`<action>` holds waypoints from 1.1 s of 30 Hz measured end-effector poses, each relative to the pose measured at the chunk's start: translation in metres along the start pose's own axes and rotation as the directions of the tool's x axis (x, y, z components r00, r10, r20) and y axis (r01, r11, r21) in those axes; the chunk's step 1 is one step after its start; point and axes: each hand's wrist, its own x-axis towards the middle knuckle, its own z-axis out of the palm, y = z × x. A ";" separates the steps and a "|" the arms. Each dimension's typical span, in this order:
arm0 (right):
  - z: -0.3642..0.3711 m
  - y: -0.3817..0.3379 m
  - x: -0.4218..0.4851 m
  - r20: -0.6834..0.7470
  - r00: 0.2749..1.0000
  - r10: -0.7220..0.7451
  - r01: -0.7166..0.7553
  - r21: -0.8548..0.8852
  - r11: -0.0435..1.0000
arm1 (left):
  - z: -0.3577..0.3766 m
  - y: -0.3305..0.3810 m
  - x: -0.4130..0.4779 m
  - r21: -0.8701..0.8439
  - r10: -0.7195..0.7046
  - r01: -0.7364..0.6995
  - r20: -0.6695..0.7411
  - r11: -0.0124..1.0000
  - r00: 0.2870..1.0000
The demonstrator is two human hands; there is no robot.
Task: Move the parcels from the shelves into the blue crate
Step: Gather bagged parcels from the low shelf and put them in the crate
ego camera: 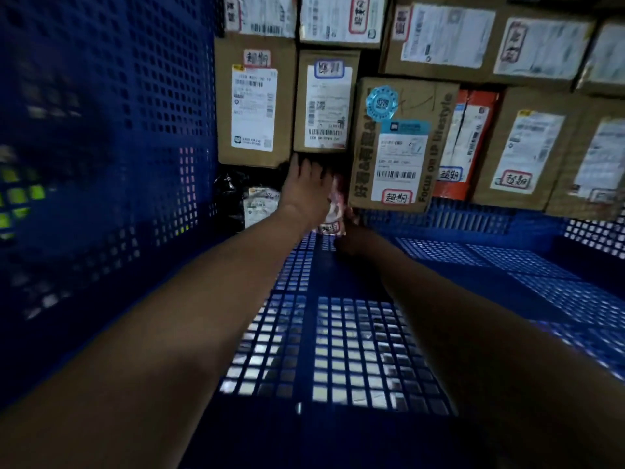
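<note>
I look down into the blue crate point(108, 164), whose mesh floor point(338, 350) lies under both my arms. Cardboard parcels with white labels are stacked at its far end, among them a small box point(326, 103) and a printed box point(399, 143). A small pink-and-white parcel point(333, 218) stands in the gap below the small box. My left hand point(306, 187) reaches over it with straight fingers, their tips at the small box's lower edge. My right hand point(351, 233), in deep shadow, grips the pink parcel from its right side.
A black plastic bag parcel point(230, 187) and a white-labelled soft parcel point(258, 206) lie left of the pink one. An orange parcel point(470, 143) and more boxes point(527, 147) fill the right. The crate's tall perforated wall closes off the left.
</note>
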 end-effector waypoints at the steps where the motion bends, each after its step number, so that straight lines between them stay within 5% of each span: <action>1: 0.000 -0.002 -0.018 -0.031 0.999 0.033 -0.033 -0.011 0.999 | 0.001 -0.005 -0.019 -0.020 0.029 -0.030 -0.045 0.999 0.999; 9: -0.030 -0.032 -0.202 -0.384 0.923 -0.023 -0.084 -0.258 0.962 | -0.059 -0.043 -0.192 -0.155 -0.018 0.019 0.008 0.988 1.000; 19: -0.057 -0.109 -0.469 -0.462 0.870 -0.172 -0.029 -0.396 0.918 | -0.231 -0.024 -0.402 -0.487 -0.304 0.248 -0.038 0.837 0.952; 26: -0.012 -0.156 -0.590 -0.392 0.800 -0.455 0.071 -0.691 0.720 | -0.271 0.004 -0.545 -0.680 -0.587 0.442 0.020 0.586 0.809; 33: 0.108 -0.203 -0.644 -0.091 0.772 -0.629 0.190 -0.912 0.365 | -0.194 0.047 -0.690 -0.735 -0.800 0.636 0.226 0.234 0.556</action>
